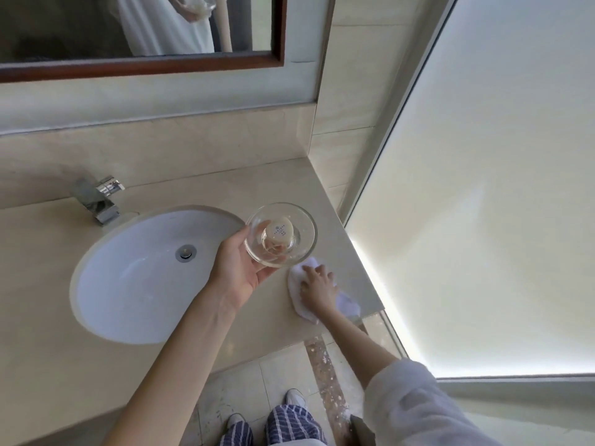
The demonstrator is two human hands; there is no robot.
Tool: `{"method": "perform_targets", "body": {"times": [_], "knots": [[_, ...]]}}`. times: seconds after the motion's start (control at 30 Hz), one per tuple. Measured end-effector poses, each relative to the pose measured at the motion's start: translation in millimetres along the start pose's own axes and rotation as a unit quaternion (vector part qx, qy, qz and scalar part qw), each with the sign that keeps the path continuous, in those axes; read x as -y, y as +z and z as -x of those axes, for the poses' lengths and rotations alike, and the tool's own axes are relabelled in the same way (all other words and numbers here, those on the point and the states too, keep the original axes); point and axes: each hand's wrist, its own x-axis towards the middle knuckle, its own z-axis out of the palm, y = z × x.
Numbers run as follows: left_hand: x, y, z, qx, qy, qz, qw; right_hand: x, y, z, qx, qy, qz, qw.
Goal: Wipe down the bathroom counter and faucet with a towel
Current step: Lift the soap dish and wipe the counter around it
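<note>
Pressing down at the lower right of the table (225, 317), the right hand (317, 289) lies spread with fairly straight fingers on a white towel (346, 305), which sits close to the table's front corner. A long stroke toward that corner could, I judge, drag the cloth off the edge onto the tiled floor (277, 375) below. Just beside it, left and a little further up the frame, the left hand (243, 268) has its grip curled under and around a clear glass soap dish (280, 238), held above the table with a round bar of soap (277, 235) lying loose inside. Here lies the bigger risk: the glass looks smooth, and if the dish tilts the soap could slide out, or the dish itself slip and strike the stone or the sink basin (128, 284) to the left. With one hand tied up by the dish, only the other is free to wipe. Further back, at centre left, the chrome faucet (98, 199) stands behind the basin, well apart from the towel. Beyond it, at the top left, runs a wood-framed mirror (145, 62).
</note>
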Motion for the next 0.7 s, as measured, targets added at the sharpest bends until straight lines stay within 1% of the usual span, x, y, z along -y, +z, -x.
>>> {"method": "perform_targets", "body": {"times": [0.07, 0.2, 0.27, 0.37, 0.4, 0.47, 0.53, 0.63, 0.7], "knots": [[-4.7, -6.2, 0.8, -0.001, 0.005, -0.007, 1.0, 31.6, 26.2, 24.5, 0.009, -0.063, 0.015, 0.998], [-8.3, -20.9, -5.1, -0.001, 0.007, -0.002, 1.0, 77.7, 59.0, 63.9, 0.07, -0.188, 0.059, 0.978], [-8.8, -23.7, -10.1, 0.005, 0.008, 0.001, 1.0, 78.0, 57.8, 63.7, 0.081, -0.226, 0.065, 0.969], [-10.2, -23.9, -17.7, 0.014, 0.006, -0.002, 1.0, 61.5, 41.0, 45.2, 0.098, -0.275, 0.064, 0.954], [-10.8, -24.2, -20.0, 0.016, 0.005, -0.003, 1.0, 52.5, 32.5, 35.5, 0.092, -0.279, 0.069, 0.953], [-10.9, -25.5, -25.6, 0.021, 0.002, -0.011, 1.0, 30.2, 13.2, 10.1, 0.068, -0.261, 0.085, 0.959], [-10.3, -27.1, -29.2, 0.019, 0.003, -0.024, 1.0, 13.4, -4.5, -15.1, 0.046, -0.207, 0.088, 0.973], [-11.0, -26.6, -33.9, 0.01, 0.016, -0.03, 0.999, 18.1, -15.7, -29.5, 0.026, -0.115, 0.049, 0.992], [-10.7, -23.2, -35.1, 0.011, 0.022, -0.032, 0.999, 33.8, -10.3, -21.7, 0.036, -0.097, 0.05, 0.993]]}}
